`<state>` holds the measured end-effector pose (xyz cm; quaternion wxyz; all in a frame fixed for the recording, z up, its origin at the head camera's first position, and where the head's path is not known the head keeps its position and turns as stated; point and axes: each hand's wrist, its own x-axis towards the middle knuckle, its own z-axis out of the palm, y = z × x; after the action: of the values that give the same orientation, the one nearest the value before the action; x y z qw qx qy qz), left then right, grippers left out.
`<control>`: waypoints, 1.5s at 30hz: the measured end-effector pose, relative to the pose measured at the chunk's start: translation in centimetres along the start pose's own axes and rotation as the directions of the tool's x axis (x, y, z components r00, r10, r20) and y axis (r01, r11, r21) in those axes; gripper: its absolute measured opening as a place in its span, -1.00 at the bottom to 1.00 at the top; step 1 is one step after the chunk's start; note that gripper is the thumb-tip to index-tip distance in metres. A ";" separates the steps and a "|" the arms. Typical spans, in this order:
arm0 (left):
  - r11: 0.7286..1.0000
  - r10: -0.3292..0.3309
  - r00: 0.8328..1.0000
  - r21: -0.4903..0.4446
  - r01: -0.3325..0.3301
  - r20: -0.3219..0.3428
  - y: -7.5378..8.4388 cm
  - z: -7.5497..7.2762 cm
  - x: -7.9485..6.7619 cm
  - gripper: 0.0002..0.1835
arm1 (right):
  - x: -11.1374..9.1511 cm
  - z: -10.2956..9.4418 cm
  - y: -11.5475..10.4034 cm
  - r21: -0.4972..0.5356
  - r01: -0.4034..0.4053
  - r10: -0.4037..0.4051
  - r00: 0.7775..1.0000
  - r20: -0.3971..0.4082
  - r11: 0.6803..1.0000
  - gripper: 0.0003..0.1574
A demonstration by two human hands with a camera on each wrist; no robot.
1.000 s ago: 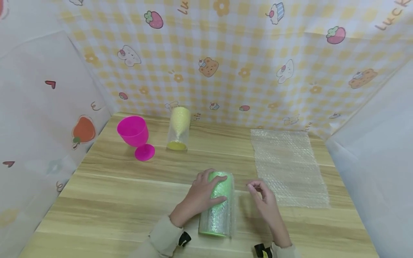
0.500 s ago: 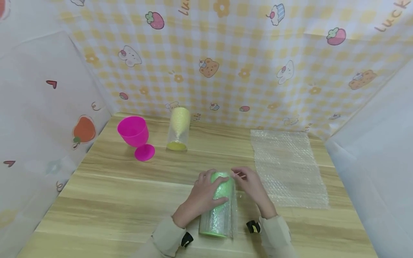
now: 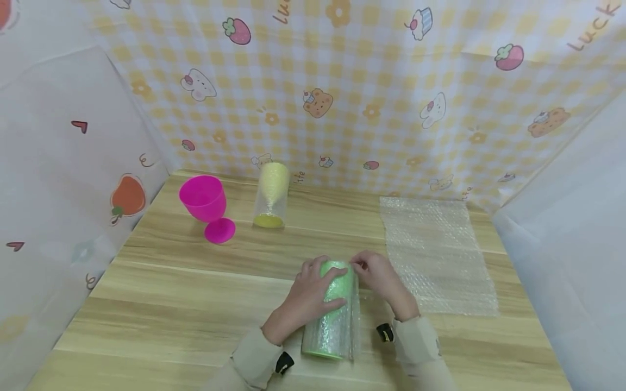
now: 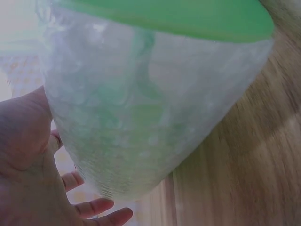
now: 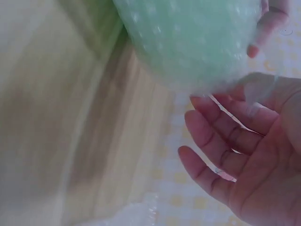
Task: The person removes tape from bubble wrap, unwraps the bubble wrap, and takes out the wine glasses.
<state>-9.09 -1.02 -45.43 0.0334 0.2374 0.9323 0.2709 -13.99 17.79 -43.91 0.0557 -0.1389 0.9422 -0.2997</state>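
Observation:
A green goblet [image 3: 337,304] wrapped in clear bubble wrap lies on the wooden table, its green base [image 4: 202,19] facing me. My left hand [image 3: 308,293] grips it from the left, thumb and fingers spread round the wrapped bowl. At the upper right of the roll, my right hand [image 3: 379,274] pinches a small clear strip that looks like tape [image 5: 263,92], right at the wrap's edge. The other right fingers are loosely bent in the right wrist view. A loose flap of wrap [image 3: 356,326] stands out along the roll's right side.
A bright pink goblet [image 3: 202,200] stands unwrapped at the back left. Beside it is a yellow goblet [image 3: 272,187] rolled in bubble wrap. A flat sheet of bubble wrap [image 3: 435,250] lies on the right. Behind the table [image 3: 161,315] hangs a checked cloth [image 3: 342,130].
My right hand has moved left and up, from beside the roll to its upper right edge, and its fingers now press in there. The left hand keeps its grip on the wrapped goblet.

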 end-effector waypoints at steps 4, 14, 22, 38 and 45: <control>1.000 0.005 1.000 -0.007 -0.005 0.000 -0.1 0.1 -0.1 -0.37 | 0.2 -0.3 0.3 -0.089 -0.010 0.011 1.000 0.010 0.996 -0.92; 1.000 -0.006 1.000 -0.009 0.006 0.022 -0.1 0.0 -0.1 -0.36 | 0.1 0.2 1.6 -0.145 -0.042 0.031 0.997 -0.076 0.989 -0.91; 1.000 -0.004 1.000 0.000 0.004 0.015 -0.2 -0.2 -0.3 -0.37 | -0.4 1.0 4.0 -0.233 -0.161 0.140 0.985 -0.106 0.959 -0.84; 1.000 -0.005 1.000 -0.013 0.005 0.018 -0.6 -0.3 -0.5 -0.37 | -0.2 -1.8 1.9 0.291 0.073 -0.089 0.995 0.043 0.954 -0.69; 1.000 0.027 1.000 -0.008 -0.027 0.001 -0.5 -0.3 -0.5 -0.37 | 0.4 -1.5 0.9 0.209 0.155 -0.173 0.982 0.070 0.965 -0.81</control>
<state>-8.94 -1.71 -45.47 0.0310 0.2499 0.9279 0.2748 -14.84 19.20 -43.19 0.0861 -0.2233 0.8886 -0.3914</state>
